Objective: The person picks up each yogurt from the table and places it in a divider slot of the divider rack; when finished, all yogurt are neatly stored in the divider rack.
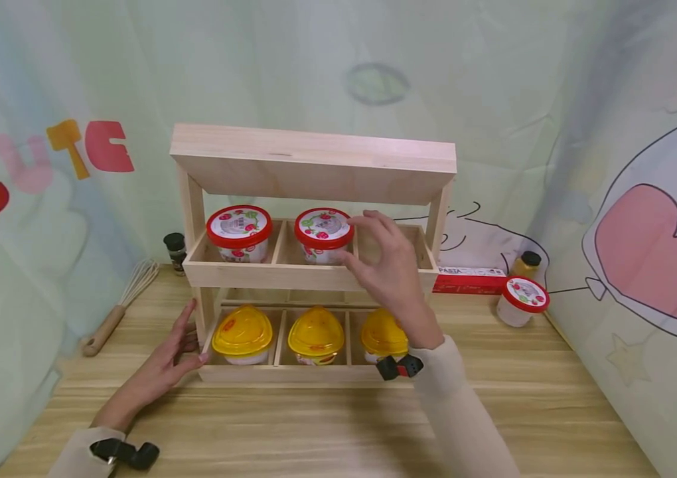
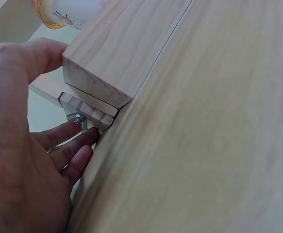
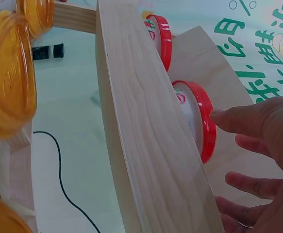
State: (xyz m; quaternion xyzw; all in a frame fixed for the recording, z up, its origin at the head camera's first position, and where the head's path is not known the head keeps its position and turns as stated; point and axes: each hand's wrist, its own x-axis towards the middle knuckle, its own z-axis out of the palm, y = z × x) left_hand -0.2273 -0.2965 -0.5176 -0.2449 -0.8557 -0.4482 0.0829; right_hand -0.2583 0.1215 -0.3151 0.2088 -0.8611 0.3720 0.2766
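A two-tier wooden rack (image 1: 311, 275) stands on the table. My left hand (image 1: 162, 368) holds its lower left corner, thumb at the front and fingers round the side, close to a wing nut (image 2: 78, 118). On the upper tier, my right hand (image 1: 389, 265) is at the right side of the middle red-lidded tub (image 1: 323, 229). Its fingers are spread, with the thumb tip right at the red rim in the right wrist view. Another red-lidded tub (image 1: 239, 226) sits in the left compartment. Yellow-lidded bowls (image 1: 243, 332) fill the lower compartments; my right forearm partly covers the right one.
At the right, a third red-lidded tub (image 1: 522, 302) stands in front of a yellow jar (image 1: 526, 264) and a red pasta box (image 1: 470, 281). A whisk (image 1: 123, 305) and a dark-capped bottle (image 1: 176, 252) are left of the rack. Printed curtains hang behind.
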